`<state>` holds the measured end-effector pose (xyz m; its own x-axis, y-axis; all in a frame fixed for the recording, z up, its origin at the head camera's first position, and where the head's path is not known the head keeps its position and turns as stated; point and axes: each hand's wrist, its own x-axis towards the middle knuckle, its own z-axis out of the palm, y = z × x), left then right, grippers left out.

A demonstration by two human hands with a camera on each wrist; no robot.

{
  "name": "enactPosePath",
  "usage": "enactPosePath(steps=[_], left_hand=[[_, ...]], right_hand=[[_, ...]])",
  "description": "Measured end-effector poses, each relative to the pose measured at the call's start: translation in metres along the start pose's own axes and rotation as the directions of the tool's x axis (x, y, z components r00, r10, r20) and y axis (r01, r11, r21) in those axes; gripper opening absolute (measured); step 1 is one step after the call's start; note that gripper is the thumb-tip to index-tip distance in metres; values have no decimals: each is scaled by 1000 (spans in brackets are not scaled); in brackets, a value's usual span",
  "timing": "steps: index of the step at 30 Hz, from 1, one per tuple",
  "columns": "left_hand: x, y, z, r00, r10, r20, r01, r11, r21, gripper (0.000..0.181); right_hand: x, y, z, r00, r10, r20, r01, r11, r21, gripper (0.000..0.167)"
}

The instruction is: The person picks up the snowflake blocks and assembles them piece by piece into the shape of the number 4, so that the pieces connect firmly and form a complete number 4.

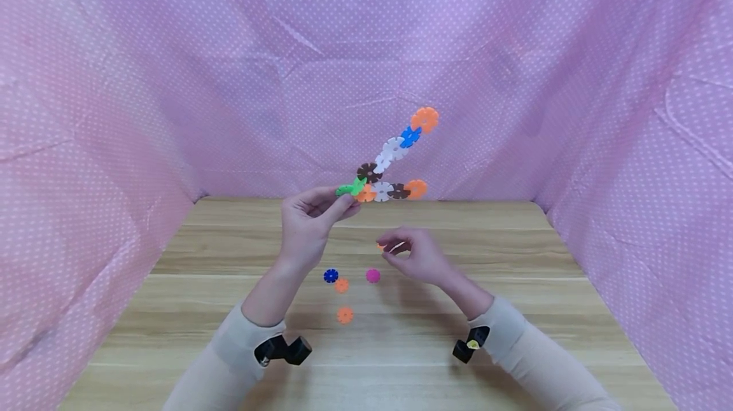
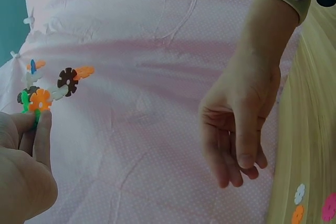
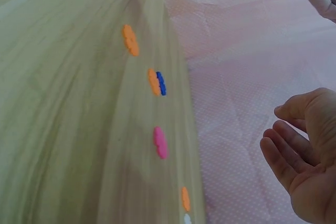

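My left hand [image 1: 306, 223] pinches a green snowflake disc [image 1: 346, 189] at one end of a chain of interlocking plastic discs, raised above the table. Two branches spread from there: the upper has brown, white and blue [image 1: 410, 137] discs with an orange disc [image 1: 425, 119] at its tip. Orange, white and brown [image 1: 399, 191] discs make up the lower one, ending in another orange disc [image 1: 417, 189]. Over the table my right hand [image 1: 417, 255] hovers with loosely bent fingers, holding nothing, as the right wrist view [image 3: 310, 150] confirms.
Loose discs lie on the wooden table [image 1: 229, 360]: a dark blue disc [image 1: 331, 276], a pink disc [image 1: 373, 276], orange discs [image 1: 345, 315] and a white disc [image 2: 300, 194]. Pink dotted cloth [image 1: 366, 29] hangs around the back and sides.
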<state>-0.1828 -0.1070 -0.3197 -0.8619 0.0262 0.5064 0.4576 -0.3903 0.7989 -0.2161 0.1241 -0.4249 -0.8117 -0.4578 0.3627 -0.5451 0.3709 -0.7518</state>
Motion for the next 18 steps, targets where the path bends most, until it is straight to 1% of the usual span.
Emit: enactPosePath(steps=[3, 8, 13, 18], left_hand=[[-1, 0, 1, 1000, -6, -9, 6, 1000, -3, 44], [-1, 0, 1, 1000, -11, -10, 11, 1000, -2, 43], [0, 0, 0, 1000, -20, -10, 20, 1000, -7, 42], [0, -1, 1, 1000, -14, -3, 14, 1000, -18, 43]], right_hand=[[-1, 5, 4, 999, 7, 36, -6, 1000, -17, 23], [-1, 13, 10, 997, 23, 76, -18, 998, -59, 23], [-1, 20, 16, 992, 63, 110, -55, 996, -70, 24], [-1, 26, 22, 985, 89, 149, -79, 994, -74, 26]])
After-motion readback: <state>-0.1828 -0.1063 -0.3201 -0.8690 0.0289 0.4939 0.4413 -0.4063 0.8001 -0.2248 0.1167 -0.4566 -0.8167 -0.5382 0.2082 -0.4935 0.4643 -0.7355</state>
